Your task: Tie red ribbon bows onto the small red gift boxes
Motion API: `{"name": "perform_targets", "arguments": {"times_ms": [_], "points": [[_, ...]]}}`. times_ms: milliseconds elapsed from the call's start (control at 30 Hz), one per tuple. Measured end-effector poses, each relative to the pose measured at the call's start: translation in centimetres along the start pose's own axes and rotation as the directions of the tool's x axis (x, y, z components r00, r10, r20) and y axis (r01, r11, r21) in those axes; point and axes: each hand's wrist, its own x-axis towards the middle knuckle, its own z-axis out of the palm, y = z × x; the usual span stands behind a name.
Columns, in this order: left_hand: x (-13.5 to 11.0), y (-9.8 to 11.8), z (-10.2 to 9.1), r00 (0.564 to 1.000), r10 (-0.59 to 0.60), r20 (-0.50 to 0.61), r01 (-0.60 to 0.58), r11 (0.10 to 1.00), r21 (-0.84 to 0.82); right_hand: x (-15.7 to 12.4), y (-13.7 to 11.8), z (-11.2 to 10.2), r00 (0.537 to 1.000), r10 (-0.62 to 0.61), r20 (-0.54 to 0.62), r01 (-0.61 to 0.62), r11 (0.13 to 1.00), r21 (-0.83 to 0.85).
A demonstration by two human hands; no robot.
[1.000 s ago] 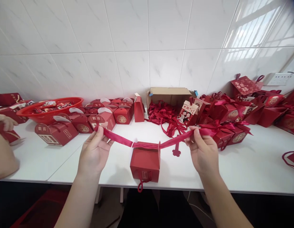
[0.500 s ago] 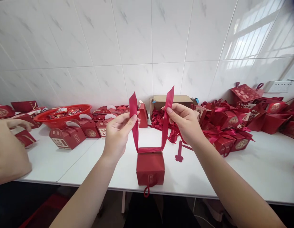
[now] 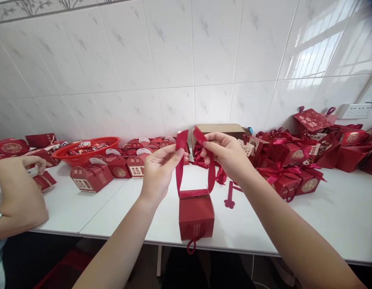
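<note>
A dark red ribbon (image 3: 179, 176) rises in two lengths from the back edge of a small red gift box (image 3: 196, 216). My left hand (image 3: 161, 166) pinches one length near its end, between thumb and fingers. The other length is pinched by my right hand (image 3: 224, 154), its tip pointing up and left toward the first. The two tips are close but apart. The box stands near the table's front edge, with a red cord loop (image 3: 191, 246) hanging off its front. Right of it lies a flat dark red flower-ended strip (image 3: 229, 196).
Behind my hands stands a cardboard box (image 3: 218, 128) with red ribbons beside it. Ribboned gift boxes (image 3: 309, 184) pile up at right. A red basin (image 3: 64, 155) of wrapped sweets and several handled boxes (image 3: 91, 176) stand at left, near another person's arm (image 3: 20, 196).
My hands have come closer together, bringing the two ribbon ends inward and lower above the box. The view has shifted a little, so the table items appear further right.
</note>
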Motion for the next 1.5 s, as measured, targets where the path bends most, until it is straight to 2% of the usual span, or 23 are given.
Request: {"name": "perform_targets", "arguments": {"times_ms": [67, 233, 367, 467, 533, 633, 700, 767, 800, 833, 900, 967, 1033, 1100, 1233, 1300, 1367, 1433, 1500], "points": [[0.0, 0.2, 0.2, 0.999, -0.008, 0.039, 0.007, 1.0, 0.018, -0.1, -0.1, 0.3, 0.999, -0.012, 0.042, 0.013, 0.999, -0.043], [0.3, 1.0, 0.3, 0.988, -0.077, 0.138, 0.067, 0.995, 0.073, -0.8, -0.1, 0.9, 0.964, -0.078, 0.252, 0.096, 0.994, -0.059], [0.6, 1.4, -0.5, 0.959, -0.174, 0.222, 0.142, 0.978, 0.154, -0.9, 0.6, 0.4, 0.95, -0.126, 0.286, 0.155, 0.985, -0.079], [0.7, 1.6, -1.2, 0.933, -0.256, 0.254, 0.227, 0.964, 0.137, -0.7, 1.2, -0.5, 0.903, -0.21, 0.374, 0.291, 0.941, -0.174], [0.7, 1.7, -1.5, 0.916, -0.308, 0.258, 0.292, 0.951, 0.099, -0.6, 1.7, -1.1, 0.842, -0.3, 0.448, 0.446, 0.855, -0.264], [0.6, 1.8, -1.7, 0.89, -0.368, 0.268, 0.372, 0.927, 0.038, -0.6, 2.5, -1.6, 0.726, -0.45, 0.52, 0.675, 0.61, -0.415], [0.5, 1.8, -1.6, 0.881, -0.379, 0.283, 0.396, 0.918, -0.002, -0.6, 3.0, -1.6, 0.665, -0.537, 0.518, 0.746, 0.457, -0.484], [0.4, 1.6, -1.4, 0.891, -0.348, 0.292, 0.367, 0.93, -0.011, -0.6, 3.3, -1.4, 0.644, -0.598, 0.477, 0.757, 0.408, -0.511], [0.3, 1.6, -1.3, 0.911, -0.305, 0.277, 0.312, 0.95, 0.02, -0.7, 3.4, -1.2, 0.659, -0.611, 0.438, 0.742, 0.432, -0.513], [0.2, 1.4, -1.2, 0.942, -0.233, 0.241, 0.219, 0.972, 0.084, -0.8, 3.5, -1.1, 0.694, -0.61, 0.382, 0.709, 0.488, -0.509], [0.0, 1.2, -1.1, 0.991, 0.0, 0.133, -0.039, 0.956, 0.29, -1.2, 3.4, -0.9, 0.801, -0.559, 0.214, 0.586, 0.658, -0.473], [-0.2, 1.0, -1.5, 0.968, 0.244, 0.06, -0.24, 0.826, 0.511, -1.9, 3.4, -1.0, 0.885, -0.465, 0.025, 0.434, 0.803, -0.409], [-0.6, 0.8, -2.6, 0.935, 0.35, 0.057, -0.301, 0.695, 0.653, -3.0, 3.5, -1.7, 0.912, -0.397, -0.099, 0.323, 0.847, -0.421], [-1.4, 0.3, -4.5, 0.937, 0.337, 0.089, -0.287, 0.599, 0.748, -4.6, 4.2, -3.1, 0.909, -0.393, -0.138, 0.259, 0.792, -0.553], [-4.5, -1.7, -9.7, 0.974, 0.188, 0.125, -0.192, 0.4, 0.896, -8.3, 6.9, -7.7, 0.901, -0.407, -0.148, 0.125, 0.571, -0.811], [-6.4, -3.1, -12.1, 0.989, 0.04, 0.144, -0.148, 0.365, 0.919, -10.2, 8.7, -10.3, 0.924, -0.34, -0.175, 0.026, 0.513, -0.858], [-7.9, -4.5, -13.8, 0.991, -0.053, 0.123, -0.098, 0.34, 0.935, -11.7, 10.3, -12.5, 0.927, -0.273, -0.256, -0.097, 0.486, -0.869], [-8.7, -5.5, -14.6, 0.988, -0.117, 0.103, -0.057, 0.339, 0.939, -12.7, 11.3, -14.1, 0.929, -0.214, -0.303, -0.18, 0.454, -0.873], [-9.0, -6.2, -14.8, 0.98, -0.163, 0.111, -0.046, 0.356, 0.933, -13.0, 11.8, -14.8, 0.941, -0.166, -0.296, -0.203, 0.421, -0.884]]}}
